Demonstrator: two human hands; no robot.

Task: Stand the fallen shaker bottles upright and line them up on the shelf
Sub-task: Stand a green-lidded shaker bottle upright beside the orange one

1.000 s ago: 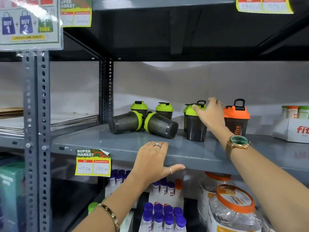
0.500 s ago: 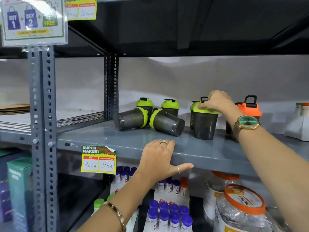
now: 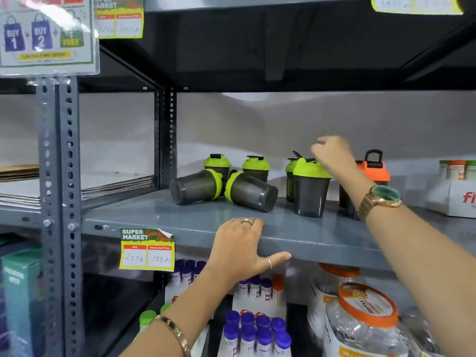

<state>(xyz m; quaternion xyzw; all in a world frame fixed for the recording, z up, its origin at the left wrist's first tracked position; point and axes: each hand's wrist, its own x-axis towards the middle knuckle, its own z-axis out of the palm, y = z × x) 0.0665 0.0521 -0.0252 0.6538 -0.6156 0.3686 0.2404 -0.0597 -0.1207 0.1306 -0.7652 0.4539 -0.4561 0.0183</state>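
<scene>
Though sideways, fallen shakers' [image 3: 195, 186] bases frontward.

I am looking at a shop. I can see grey metal shelves [image 3: 296, 233] with yellow price tags [image 3: 146, 249] that say SUPER MARKET, and a sign [image 3: 47, 34] up top with shopping bags and the words BUY 1, BUY 2 and FREE. Many of the same things sit together, like the green-lid shaker bottles [image 3: 310, 188], the rows of small purple-cap bottles [image 3: 256, 333] and the big clear jars with orange lids [image 3: 365, 323] on the shelf below.
</scene>
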